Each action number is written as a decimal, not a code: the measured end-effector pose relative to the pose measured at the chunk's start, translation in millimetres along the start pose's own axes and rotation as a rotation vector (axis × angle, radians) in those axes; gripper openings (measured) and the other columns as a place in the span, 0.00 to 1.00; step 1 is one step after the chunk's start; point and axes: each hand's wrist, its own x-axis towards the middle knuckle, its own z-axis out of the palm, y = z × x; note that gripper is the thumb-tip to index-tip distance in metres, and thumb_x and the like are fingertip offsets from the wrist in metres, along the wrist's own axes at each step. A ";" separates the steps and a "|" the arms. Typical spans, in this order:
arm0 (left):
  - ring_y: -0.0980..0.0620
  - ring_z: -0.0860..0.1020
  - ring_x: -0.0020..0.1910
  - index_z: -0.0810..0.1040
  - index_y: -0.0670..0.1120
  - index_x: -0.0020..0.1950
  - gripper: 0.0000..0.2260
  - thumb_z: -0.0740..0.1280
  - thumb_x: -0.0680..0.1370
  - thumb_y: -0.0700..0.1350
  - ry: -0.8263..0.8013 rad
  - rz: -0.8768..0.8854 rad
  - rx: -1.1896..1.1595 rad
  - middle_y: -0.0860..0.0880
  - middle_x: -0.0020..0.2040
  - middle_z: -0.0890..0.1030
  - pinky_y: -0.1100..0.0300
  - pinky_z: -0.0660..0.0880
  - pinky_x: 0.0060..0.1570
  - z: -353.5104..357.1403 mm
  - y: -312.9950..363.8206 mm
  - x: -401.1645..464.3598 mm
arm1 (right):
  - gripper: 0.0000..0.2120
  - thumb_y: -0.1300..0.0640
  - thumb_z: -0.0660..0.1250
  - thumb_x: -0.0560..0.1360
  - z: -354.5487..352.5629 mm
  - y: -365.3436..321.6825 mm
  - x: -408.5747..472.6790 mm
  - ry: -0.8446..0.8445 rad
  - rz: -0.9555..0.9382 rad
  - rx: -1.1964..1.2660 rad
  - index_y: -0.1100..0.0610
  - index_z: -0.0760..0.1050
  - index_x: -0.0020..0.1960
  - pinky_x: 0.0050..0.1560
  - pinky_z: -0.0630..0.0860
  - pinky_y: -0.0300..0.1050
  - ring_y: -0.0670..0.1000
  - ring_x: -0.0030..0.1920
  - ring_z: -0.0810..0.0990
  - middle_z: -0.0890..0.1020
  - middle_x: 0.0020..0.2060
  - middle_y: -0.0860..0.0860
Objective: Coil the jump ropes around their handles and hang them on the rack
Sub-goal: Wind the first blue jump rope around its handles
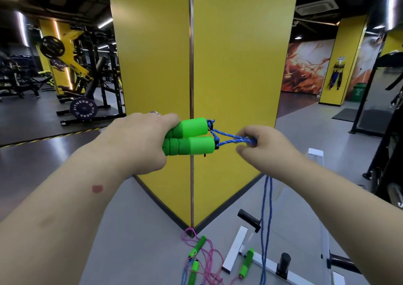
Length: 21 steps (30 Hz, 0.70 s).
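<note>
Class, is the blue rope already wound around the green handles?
No. The blue rope runs bare from the green handles to the right hand, then hangs down.

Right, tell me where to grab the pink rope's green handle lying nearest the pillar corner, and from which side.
Grip the pink rope's handle around the middle of its foam barrel, coming down from above. It lies flat on the floor, tilted, its sides clear. Its lower end joins the tangled pink cord, so avoid that end. Both hands are busy with the blue rope now.
</note>
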 end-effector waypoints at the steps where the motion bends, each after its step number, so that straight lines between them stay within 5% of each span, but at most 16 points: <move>1: 0.49 0.75 0.39 0.64 0.59 0.48 0.18 0.64 0.67 0.41 -0.012 0.020 -0.006 0.54 0.41 0.72 0.50 0.76 0.38 0.2 2.0 0.0 | 0.13 0.58 0.69 0.74 0.6 -6.6 -1.2 -0.097 -0.012 0.076 0.42 0.75 0.53 0.32 0.72 0.46 0.49 0.31 0.73 0.76 0.33 0.48; 4: 0.49 0.73 0.42 0.62 0.62 0.51 0.20 0.64 0.67 0.41 -0.032 0.065 -0.002 0.56 0.42 0.71 0.52 0.73 0.37 -0.7 8.7 0.4 | 0.28 0.60 0.73 0.69 3.3 -19.0 -0.9 -0.287 -0.051 0.258 0.41 0.70 0.64 0.36 0.77 0.49 0.51 0.32 0.78 0.81 0.36 0.49; 8: 0.46 0.72 0.48 0.65 0.63 0.60 0.26 0.64 0.68 0.40 -0.005 0.040 -0.025 0.56 0.45 0.70 0.46 0.77 0.44 0.9 2.2 1.7 | 0.14 0.53 0.73 0.73 4.4 -27.0 -3.2 -0.191 -0.136 0.106 0.45 0.74 0.56 0.31 0.74 0.41 0.45 0.30 0.75 0.81 0.37 0.46; 12: 0.45 0.74 0.48 0.63 0.66 0.65 0.29 0.64 0.71 0.40 -0.057 -0.001 -0.086 0.55 0.47 0.68 0.45 0.78 0.47 4.1 -1.2 -3.0 | 0.07 0.47 0.70 0.75 5.6 -24.6 -3.5 -0.140 -0.235 -0.161 0.45 0.74 0.50 0.36 0.75 0.49 0.48 0.37 0.77 0.79 0.37 0.45; 14: 0.46 0.76 0.45 0.64 0.66 0.63 0.28 0.64 0.71 0.39 -0.072 -0.011 -0.125 0.53 0.47 0.70 0.45 0.79 0.46 3.9 -2.3 -5.4 | 0.04 0.51 0.66 0.77 2.7 -21.0 -1.4 -0.113 -0.214 -0.175 0.44 0.74 0.44 0.32 0.71 0.46 0.50 0.33 0.73 0.76 0.33 0.46; 16: 0.48 0.77 0.42 0.67 0.64 0.57 0.24 0.65 0.70 0.39 -0.072 -0.005 -0.200 0.51 0.45 0.73 0.45 0.79 0.43 1.5 -2.5 -7.9 | 0.11 0.54 0.63 0.79 -0.6 -17.6 0.5 -0.091 -0.175 -0.122 0.45 0.73 0.39 0.30 0.65 0.43 0.50 0.30 0.68 0.72 0.29 0.46; 21: 0.48 0.79 0.36 0.71 0.56 0.48 0.15 0.68 0.68 0.40 -0.066 -0.054 -0.413 0.50 0.38 0.78 0.49 0.76 0.33 -5.6 7.8 -11.1 | 0.14 0.55 0.58 0.82 6.2 -18.1 -0.4 -0.126 -0.022 -0.004 0.50 0.73 0.38 0.24 0.60 0.40 0.49 0.26 0.63 0.67 0.25 0.47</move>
